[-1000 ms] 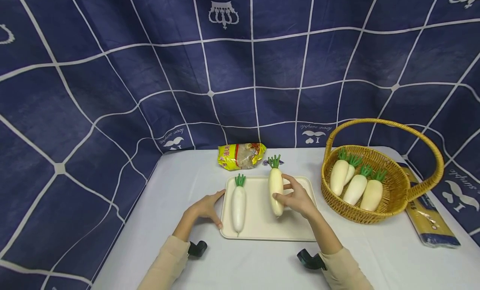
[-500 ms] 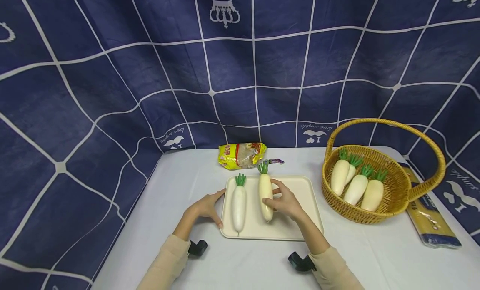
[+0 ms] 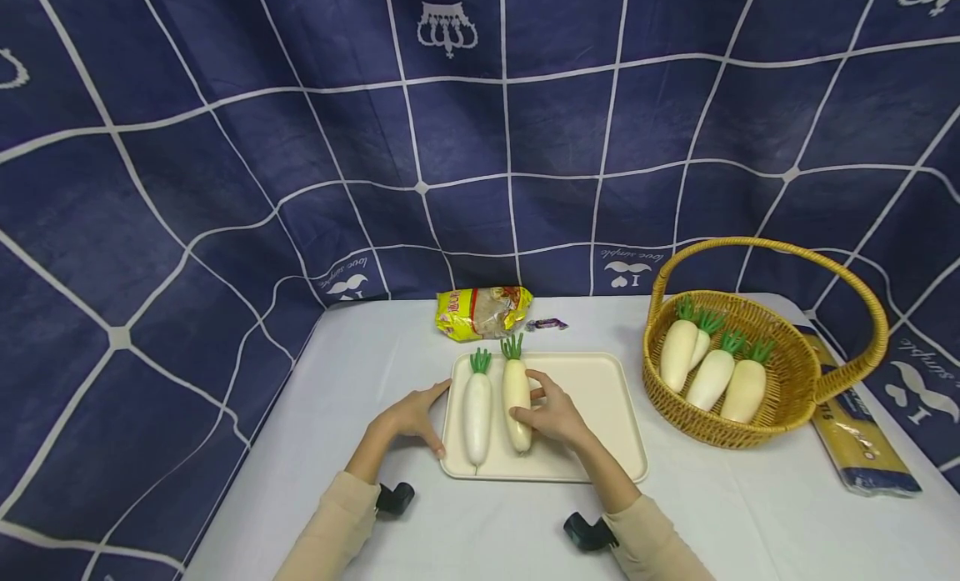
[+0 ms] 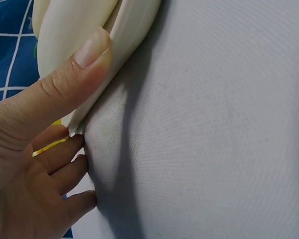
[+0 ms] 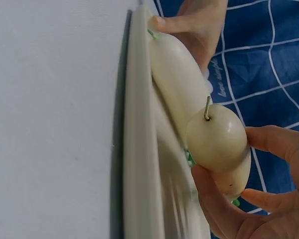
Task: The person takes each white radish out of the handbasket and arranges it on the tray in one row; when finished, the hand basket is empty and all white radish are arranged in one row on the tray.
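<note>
My right hand (image 3: 555,412) pinches a cream-white radish (image 3: 516,404) with green leaf stubs, thumb on one side and fingers on the other. The right wrist view shows the held radish (image 5: 220,137) end-on, thin root tip toward the camera. It is over the cream tray (image 3: 592,406), right of and roughly parallel to a whiter radish (image 3: 477,418) lying along the tray's left side. My left hand (image 3: 411,416) rests at the tray's left edge, thumb and fingers spread. In the left wrist view its thumb (image 4: 92,50) touches the tray rim (image 4: 134,37).
A wicker basket (image 3: 802,381) with a tall handle stands on the right, several radishes inside. Beside it lies a gold-and-navy packet (image 3: 862,439). Behind the tray are a yellow snack bag (image 3: 483,313) and a small purple wrapper (image 3: 547,323). A checked blue cloth (image 3: 555,131) hangs behind.
My right hand has carried the radish leftward and slightly toward me, from the tray's middle right to beside the other radish. The left hand has stayed at the tray's edge.
</note>
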The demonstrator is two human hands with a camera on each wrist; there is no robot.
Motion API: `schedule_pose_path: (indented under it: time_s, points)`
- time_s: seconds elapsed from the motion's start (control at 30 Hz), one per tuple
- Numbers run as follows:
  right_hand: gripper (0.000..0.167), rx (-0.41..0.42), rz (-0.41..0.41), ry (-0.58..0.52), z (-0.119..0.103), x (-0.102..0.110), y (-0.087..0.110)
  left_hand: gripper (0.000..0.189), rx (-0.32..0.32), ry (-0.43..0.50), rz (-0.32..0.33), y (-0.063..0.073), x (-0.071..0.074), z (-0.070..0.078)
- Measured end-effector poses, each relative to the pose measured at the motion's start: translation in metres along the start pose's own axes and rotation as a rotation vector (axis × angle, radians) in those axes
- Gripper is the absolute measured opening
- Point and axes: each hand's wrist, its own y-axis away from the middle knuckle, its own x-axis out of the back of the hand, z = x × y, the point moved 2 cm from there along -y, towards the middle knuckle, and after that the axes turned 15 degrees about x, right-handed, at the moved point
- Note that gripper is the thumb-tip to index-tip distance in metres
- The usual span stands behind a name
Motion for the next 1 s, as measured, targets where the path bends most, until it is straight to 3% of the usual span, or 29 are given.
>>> schedule_pose_path:
  time_s: [0.53,1.0]
  points:
    - [0.074,0.026,0.007,0.070,0.005,-0.015,-0.001,0.126,0.002,0.011,0.004,-0.002,-0.001,0.000]
    - [0.078,0.046,0.011,0.042,0.007,-0.021,-0.003,0.125,0.009,0.004,0.002,-0.003,-0.002,-0.002]
